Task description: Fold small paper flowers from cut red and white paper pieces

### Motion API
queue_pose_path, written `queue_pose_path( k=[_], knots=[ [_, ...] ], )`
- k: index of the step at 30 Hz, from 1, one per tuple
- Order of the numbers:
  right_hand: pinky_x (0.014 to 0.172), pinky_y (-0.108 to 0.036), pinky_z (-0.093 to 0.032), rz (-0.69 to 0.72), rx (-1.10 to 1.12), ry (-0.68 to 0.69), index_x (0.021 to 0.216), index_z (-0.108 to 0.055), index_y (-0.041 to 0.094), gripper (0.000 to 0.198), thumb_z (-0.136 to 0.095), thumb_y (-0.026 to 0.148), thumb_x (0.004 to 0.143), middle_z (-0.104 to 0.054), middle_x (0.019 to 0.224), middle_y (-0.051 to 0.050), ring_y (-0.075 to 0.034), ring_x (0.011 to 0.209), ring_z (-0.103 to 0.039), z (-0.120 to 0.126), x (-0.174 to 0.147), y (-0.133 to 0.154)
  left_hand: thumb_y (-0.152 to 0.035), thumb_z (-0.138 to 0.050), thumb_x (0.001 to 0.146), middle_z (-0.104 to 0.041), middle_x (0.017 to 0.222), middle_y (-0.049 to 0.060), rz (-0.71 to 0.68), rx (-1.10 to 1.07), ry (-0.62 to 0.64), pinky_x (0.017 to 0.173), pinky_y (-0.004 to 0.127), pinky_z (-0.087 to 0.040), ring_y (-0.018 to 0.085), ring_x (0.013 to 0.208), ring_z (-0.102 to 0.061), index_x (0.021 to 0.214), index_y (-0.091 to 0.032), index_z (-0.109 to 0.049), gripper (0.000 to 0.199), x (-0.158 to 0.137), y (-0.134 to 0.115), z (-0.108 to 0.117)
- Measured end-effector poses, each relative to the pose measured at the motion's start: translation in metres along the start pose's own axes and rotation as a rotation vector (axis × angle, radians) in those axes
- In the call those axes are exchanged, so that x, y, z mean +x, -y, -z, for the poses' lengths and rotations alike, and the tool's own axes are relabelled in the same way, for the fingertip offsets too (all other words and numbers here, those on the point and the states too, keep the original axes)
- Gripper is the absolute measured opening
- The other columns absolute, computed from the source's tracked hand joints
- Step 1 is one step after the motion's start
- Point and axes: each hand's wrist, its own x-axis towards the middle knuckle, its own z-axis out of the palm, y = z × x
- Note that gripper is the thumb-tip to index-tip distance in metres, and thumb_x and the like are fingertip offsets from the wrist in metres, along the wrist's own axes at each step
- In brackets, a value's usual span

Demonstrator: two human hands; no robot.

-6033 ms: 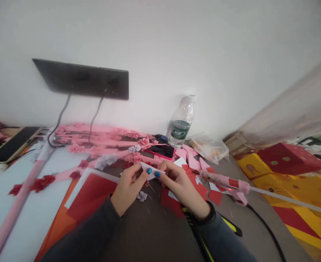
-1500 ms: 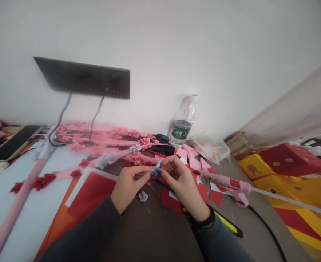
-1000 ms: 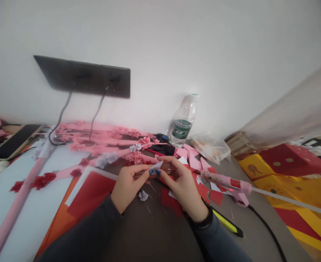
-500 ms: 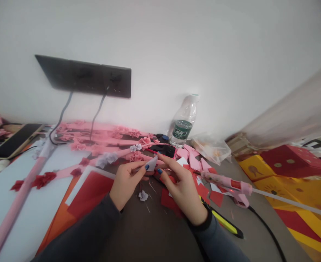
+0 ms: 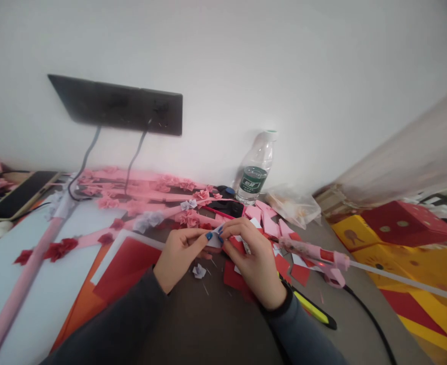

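Between my fingertips is a small piece of white paper, mostly covered by the fingers. My left hand pinches it from the left. With thumb and fingers drawn together, my right hand grips its right side. A white paper flower lies on the table just below my hands. Behind them stretch pink-wrapped branches dotted with pink, white and red paper flowers. Cut red paper squares lie under and beside my right hand.
A pink glue gun with a lit red light and a black cord lies to the right, near a yellow utility knife. A water bottle stands by the wall. Red and orange sheets lie left; painted boxes sit far right.
My right hand has closed in on the paper, its thumb and fingertips now meeting at its right side. The paper's raised point is now mostly covered. My left hand has barely moved.
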Motion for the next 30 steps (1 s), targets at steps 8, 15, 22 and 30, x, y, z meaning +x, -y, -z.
queue_pose_path(
  k=[8, 15, 22, 30],
  knots=[
    [0.080, -0.039, -0.052, 0.145, -0.095, 0.092, 0.093, -0.069, 0.025, 0.015, -0.061, 0.013, 0.093, -0.072, 0.098, -0.007, -0.022, 0.093, -0.067, 0.006, 0.000, -0.004, -0.048, -0.082, 0.069, -0.077, 0.071, 0.010, 0.067, -0.192, -0.018, 0.058, 0.023, -0.059, 0.017, 0.060, -0.073, 0.083, -0.011, -0.079, 0.040, 0.003, 0.000, 0.002],
    [0.080, -0.040, -0.051, 0.195, -0.072, 0.110, 0.092, -0.070, 0.026, 0.015, -0.064, 0.012, 0.090, -0.074, 0.098, -0.007, -0.023, 0.093, -0.067, 0.008, 0.004, 0.001, -0.043, -0.087, 0.064, -0.076, 0.072, 0.006, 0.045, -0.171, -0.062, 0.055, 0.022, -0.058, 0.014, 0.058, -0.069, 0.077, -0.013, -0.076, 0.036, 0.004, -0.001, 0.003],
    [0.067, -0.031, -0.049, -0.153, 0.055, 0.065, 0.086, -0.058, 0.022, 0.006, -0.064, 0.022, 0.087, -0.062, 0.081, -0.003, -0.019, 0.074, -0.060, 0.001, 0.000, 0.005, -0.044, -0.086, 0.064, -0.075, 0.077, 0.004, -0.031, -0.216, -0.165, 0.057, 0.022, -0.058, 0.016, 0.069, -0.070, 0.083, -0.015, -0.073, 0.037, 0.004, -0.001, 0.002],
    [0.061, -0.026, -0.046, -0.305, 0.131, 0.067, 0.080, -0.060, 0.021, 0.008, -0.058, 0.020, 0.088, -0.063, 0.073, -0.001, -0.016, 0.066, -0.057, -0.005, 0.000, 0.003, -0.040, -0.081, 0.073, -0.067, 0.078, 0.002, -0.079, -0.147, -0.068, 0.057, 0.022, -0.054, 0.012, 0.063, -0.060, 0.081, -0.015, -0.071, 0.028, 0.001, 0.000, -0.002]
  ],
)
